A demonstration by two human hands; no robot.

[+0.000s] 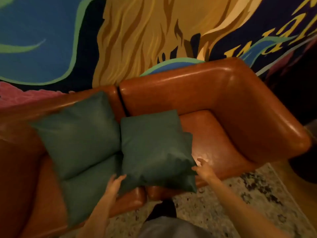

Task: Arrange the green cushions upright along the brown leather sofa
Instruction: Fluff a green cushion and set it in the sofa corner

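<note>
A brown leather sofa (223, 93) runs along the wall below me. One green cushion (77, 133) leans against its backrest on the left. Below it a second green cushion (89, 188) lies flat on the seat. A third green cushion (154, 148) lies on the seat to the right, on top of another green cushion whose edge (188, 138) shows behind it. My left hand (114, 183) touches the lower left corner of this top cushion with fingers spread. My right hand (203, 167) touches its right edge, fingers apart. Neither hand has closed on it.
The sofa's right armrest (277, 121) curves round the seat's end, with bare seat (214, 138) beside the cushions. A patterned rug (231, 203) covers the floor in front. A painted mural (137, 40) fills the wall behind. My leg and dark shoe (164, 210) stand at the seat's front.
</note>
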